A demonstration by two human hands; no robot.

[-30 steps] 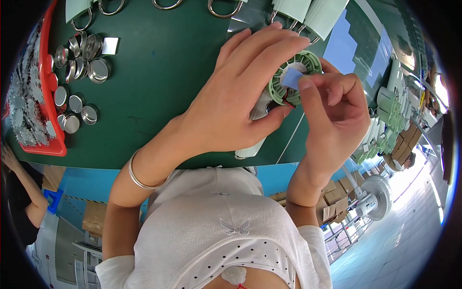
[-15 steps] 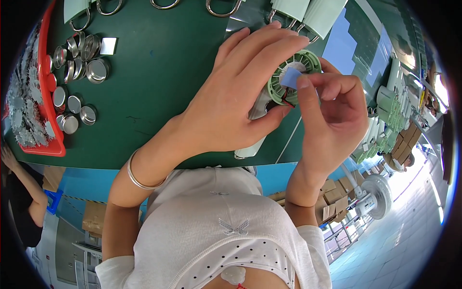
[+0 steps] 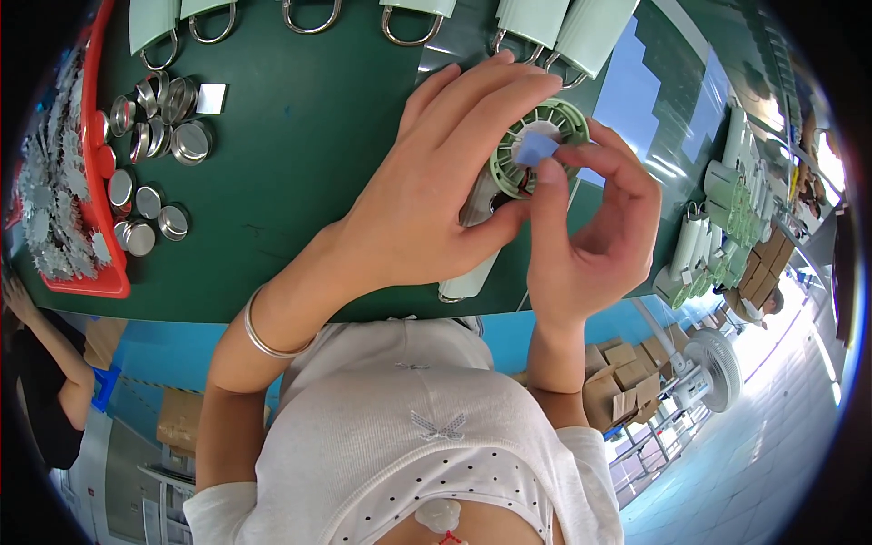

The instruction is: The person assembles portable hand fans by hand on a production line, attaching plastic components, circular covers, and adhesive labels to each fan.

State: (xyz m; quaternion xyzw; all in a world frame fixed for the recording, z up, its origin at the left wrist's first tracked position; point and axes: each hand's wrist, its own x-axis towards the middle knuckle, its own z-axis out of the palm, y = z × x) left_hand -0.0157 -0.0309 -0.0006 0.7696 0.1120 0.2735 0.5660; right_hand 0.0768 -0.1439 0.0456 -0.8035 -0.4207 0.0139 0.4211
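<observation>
A pale green round housing (image 3: 576, 116) with a ring of slots lies face up under my hands, thin red and dark wires showing at its lower edge. My left hand (image 3: 431, 182) wraps round its left side, fingers over the far edge and thumb at the near edge. Between the thumb and forefinger of my right hand (image 3: 595, 213) is a small blue square piece (image 3: 536, 148), held over the housing's middle. Whether that piece touches the surface beneath, I cannot tell. A pale body (image 3: 466, 283) shows below my left hand.
Several round metal caps (image 3: 191, 143) and a whitish square (image 3: 212, 98) lie left on the green table (image 3: 291, 182). Beside them stands a red tray (image 3: 111, 280) of grey toothed parts. Pale green cases with metal loops (image 3: 409, 32) line the far side. Blue sheets (image 3: 631, 91) lie right.
My right hand has moved left with the blue piece, which now sits nearer the housing's middle. The housing has shifted slightly left in view, and my left hand keeps its hold.
</observation>
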